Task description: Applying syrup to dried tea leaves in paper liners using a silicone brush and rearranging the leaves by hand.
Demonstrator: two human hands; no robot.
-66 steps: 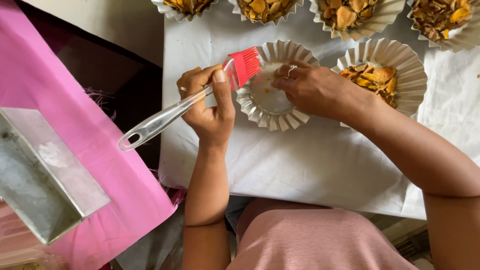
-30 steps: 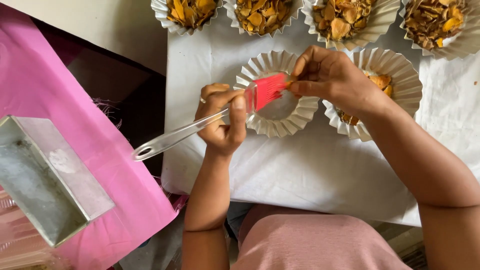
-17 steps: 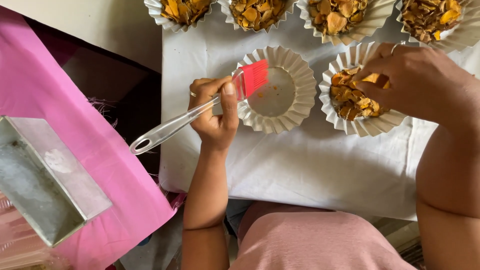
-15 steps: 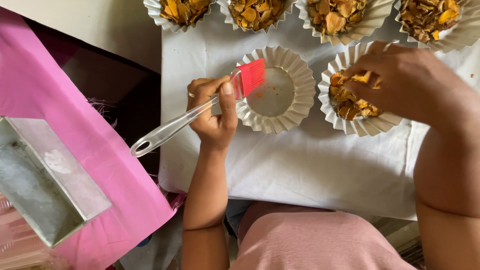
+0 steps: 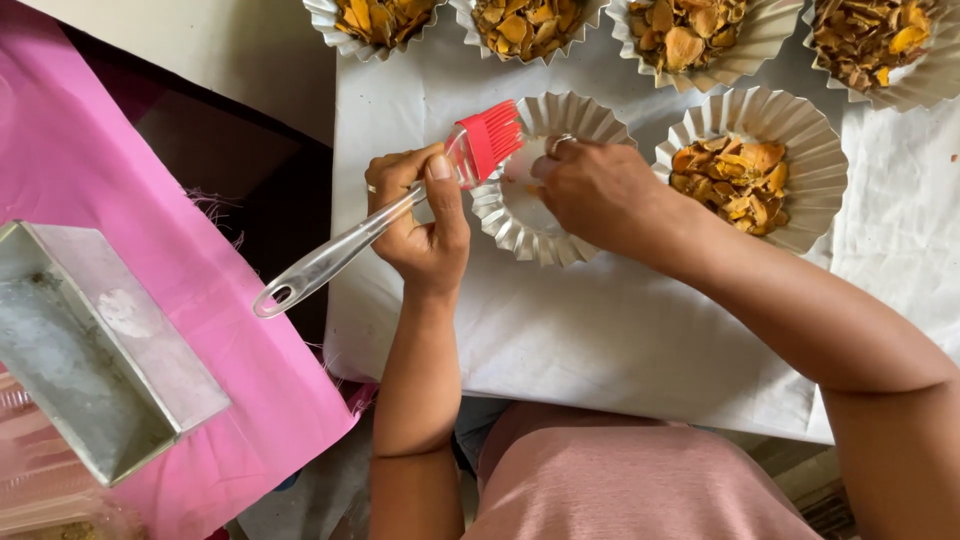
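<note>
My left hand (image 5: 425, 215) grips a pastry brush (image 5: 385, 215) with a clear handle and red bristles, which hover at the left rim of a fluted white paper case (image 5: 510, 215). My right hand (image 5: 590, 190) reaches into that same case, fingers bunched low inside it; what they hold is hidden. Just to the right stands another fluted case (image 5: 800, 130) part filled with orange-brown dried slices (image 5: 735, 175).
Several more fluted cases of dried slices, such as one (image 5: 690, 30), line the far edge of the white cloth (image 5: 620, 330). A metal loaf tin (image 5: 90, 350) lies on a pink cloth (image 5: 120, 170) at the left.
My right hand went from the empty case to the filled case on the right, then came back into the empty case. The brush stayed at the case's left rim.
</note>
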